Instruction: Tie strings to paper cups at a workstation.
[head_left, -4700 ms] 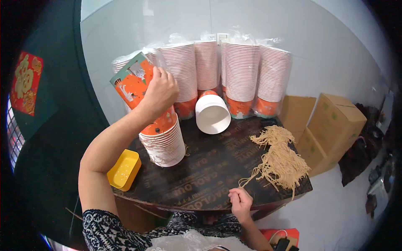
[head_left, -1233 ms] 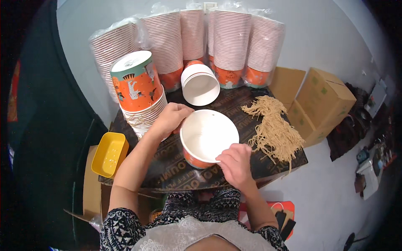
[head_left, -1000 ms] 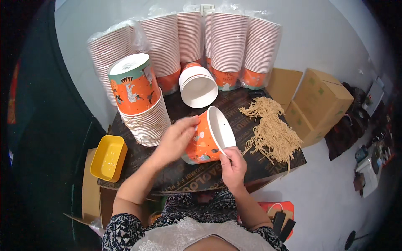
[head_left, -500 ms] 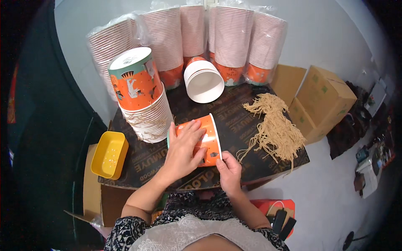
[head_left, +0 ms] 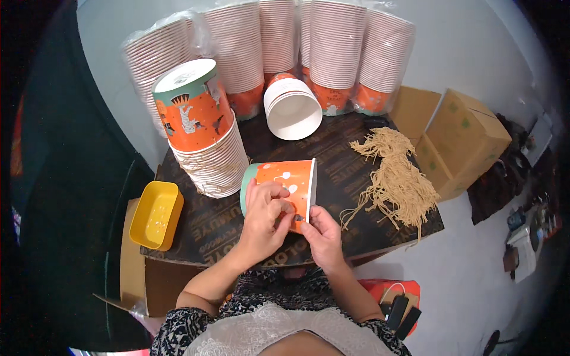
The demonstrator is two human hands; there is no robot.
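Filling the middle of the frame, a dark brown board (head_left: 350,178) with faint lettering serves as the work surface; it rests on cardboard (head_left: 133,261) that shows at its lower left, over a pale grey floor (head_left: 475,285). Cardboard boxes (head_left: 469,142) stand at the right of the frame, just beyond the board's edge.

Along the top of the frame, tall stacks of paper cups in clear plastic sleeves (head_left: 332,53) lean side by side, their white rims ridged and their orange bases showing at the bottom. Left of centre a shorter, unwrapped stack of cups (head_left: 205,148) leans with its orange, animal-printed base uppermost. Between these, a short nest of cups (head_left: 294,110) lies on its side, its white, empty inside facing the camera. A yellow rectangular tray (head_left: 155,215) sits at the board's left edge; only small specks show in it. A loose bundle of tan strings (head_left: 395,178) lies on the right part of the board.

Just below centre, a single orange cup (head_left: 285,184) with a green base band lies tipped on its side, mouth toward the right. The left hand (head_left: 264,219) is curled over its wall, fingers pressed on the orange print, while the right hand (head_left: 320,234) pinches near the cup's rim, thumb and fingertips closed on it; something small and dark sits at that spot, too small to make out.
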